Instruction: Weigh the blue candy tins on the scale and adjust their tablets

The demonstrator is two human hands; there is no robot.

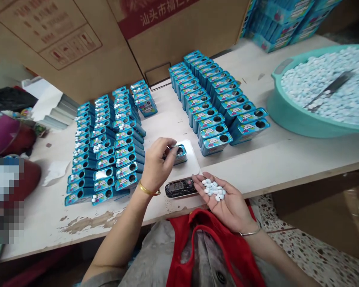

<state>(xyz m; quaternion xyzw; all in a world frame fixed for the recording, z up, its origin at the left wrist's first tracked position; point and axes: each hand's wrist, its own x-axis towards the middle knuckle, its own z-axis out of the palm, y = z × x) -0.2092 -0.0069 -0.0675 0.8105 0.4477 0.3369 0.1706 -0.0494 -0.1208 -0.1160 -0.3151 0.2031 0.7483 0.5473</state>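
My left hand (159,161) is over a blue tin (182,158) on the white plate of a small scale (192,157). Its thumb and fingers are pinched together near the tin's round opening; what they hold, if anything, is hard to make out. Digits are lit on the scale's black display panel (176,186). Just to the right, my right hand (231,207) lies palm up with its fingers cupped. A small heap of pale blue and white candies (214,189) rests in that palm.
Rows of blue tins (124,143), many with candies on their tops, stand at left. More open-holed tins (209,115) stand right of centre. A turquoise basin (287,115) full of candies with a scoop (332,87) is at right. A cardboard box (86,24) stands behind.
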